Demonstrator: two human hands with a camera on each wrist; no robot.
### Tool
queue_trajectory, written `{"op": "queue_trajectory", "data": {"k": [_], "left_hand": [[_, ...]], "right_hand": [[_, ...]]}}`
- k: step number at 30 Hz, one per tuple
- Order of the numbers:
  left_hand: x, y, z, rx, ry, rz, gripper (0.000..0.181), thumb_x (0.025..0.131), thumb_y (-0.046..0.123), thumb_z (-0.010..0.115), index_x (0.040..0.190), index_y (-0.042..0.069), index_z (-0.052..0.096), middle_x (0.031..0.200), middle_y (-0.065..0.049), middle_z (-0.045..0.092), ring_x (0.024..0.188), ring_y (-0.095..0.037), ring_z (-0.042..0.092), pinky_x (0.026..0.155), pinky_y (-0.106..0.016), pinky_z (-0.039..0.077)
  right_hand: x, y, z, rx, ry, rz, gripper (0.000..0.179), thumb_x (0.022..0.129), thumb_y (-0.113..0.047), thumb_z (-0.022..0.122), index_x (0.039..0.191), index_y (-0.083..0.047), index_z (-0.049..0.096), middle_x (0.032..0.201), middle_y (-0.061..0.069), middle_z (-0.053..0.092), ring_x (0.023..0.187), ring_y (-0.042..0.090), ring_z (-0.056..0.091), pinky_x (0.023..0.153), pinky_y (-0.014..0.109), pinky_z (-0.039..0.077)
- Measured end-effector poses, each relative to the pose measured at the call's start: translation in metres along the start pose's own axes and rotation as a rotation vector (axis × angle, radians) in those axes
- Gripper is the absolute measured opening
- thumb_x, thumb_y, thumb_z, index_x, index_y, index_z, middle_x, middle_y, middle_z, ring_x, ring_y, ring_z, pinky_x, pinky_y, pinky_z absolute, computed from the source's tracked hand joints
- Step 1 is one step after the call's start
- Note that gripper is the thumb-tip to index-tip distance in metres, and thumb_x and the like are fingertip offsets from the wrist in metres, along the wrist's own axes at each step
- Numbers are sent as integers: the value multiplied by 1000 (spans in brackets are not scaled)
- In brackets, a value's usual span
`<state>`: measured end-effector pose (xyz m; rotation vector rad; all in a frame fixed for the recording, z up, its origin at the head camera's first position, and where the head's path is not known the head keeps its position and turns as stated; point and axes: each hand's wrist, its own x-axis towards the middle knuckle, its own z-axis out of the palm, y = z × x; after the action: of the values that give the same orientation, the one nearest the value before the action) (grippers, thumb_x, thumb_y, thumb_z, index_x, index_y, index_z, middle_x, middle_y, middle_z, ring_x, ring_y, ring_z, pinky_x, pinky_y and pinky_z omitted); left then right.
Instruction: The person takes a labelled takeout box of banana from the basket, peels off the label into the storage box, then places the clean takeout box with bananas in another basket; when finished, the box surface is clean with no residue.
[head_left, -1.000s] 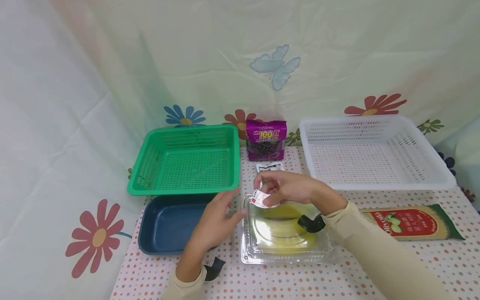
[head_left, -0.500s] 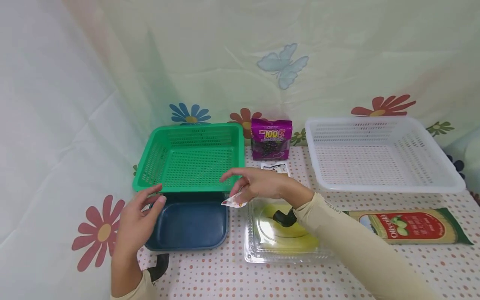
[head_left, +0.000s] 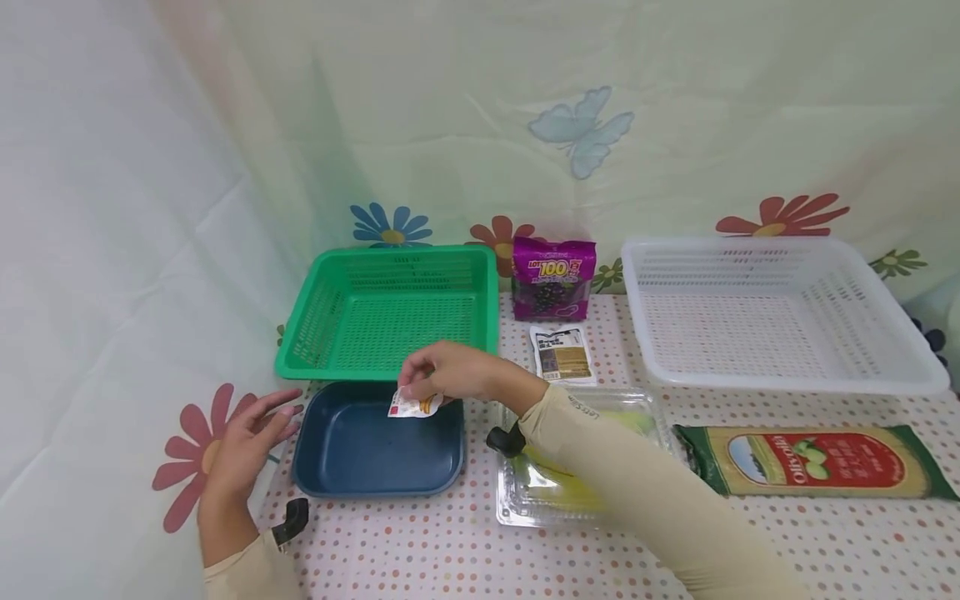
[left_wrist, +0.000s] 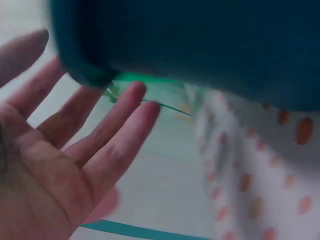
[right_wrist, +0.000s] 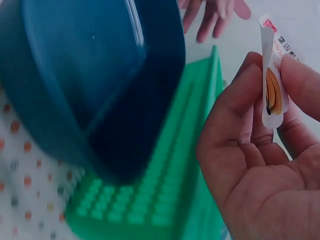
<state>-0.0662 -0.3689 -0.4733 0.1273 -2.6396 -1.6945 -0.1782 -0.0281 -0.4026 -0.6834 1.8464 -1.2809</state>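
My right hand (head_left: 453, 371) pinches a small white paper label (head_left: 407, 407) between thumb and fingers, above the dark blue tub (head_left: 375, 467). In the right wrist view the label (right_wrist: 274, 97) looks bent and bears a yellow banana picture and small print. At the tub's left side is my left hand (head_left: 240, 450), its fingers extended and holding nothing. The left wrist view has those fingers (left_wrist: 120, 140) close to the tub's rim; whether they touch it I cannot tell. A clear plastic box (head_left: 517, 504) with bananas lies right of the tub, partly behind my right forearm.
Behind the tub sits a green basket (head_left: 487, 317); a white basket (head_left: 750, 383) stands at the back right. Between them are a purple candy bag (head_left: 553, 283) and a small flat packet (head_left: 564, 354). A pasta pack (head_left: 817, 460) lies at the right.
My right hand has carried the label left, from over the banana box to over the tub. My left hand has moved left, from the tub's right end to beyond its left side.
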Motion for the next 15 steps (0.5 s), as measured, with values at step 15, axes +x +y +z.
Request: {"op": "queue_trajectory", "data": {"k": [15], "left_hand": [[29,-62,-3,-403,-316,-55,53,108,7,47,157,0,30,143,14,51,122,-4,60,98,-26,55]], "right_hand": [[53,-2,53,70,-49,20,6,99,-16,68,101,-12,71,85,1,65,76,14,62,82,46,58]]}}
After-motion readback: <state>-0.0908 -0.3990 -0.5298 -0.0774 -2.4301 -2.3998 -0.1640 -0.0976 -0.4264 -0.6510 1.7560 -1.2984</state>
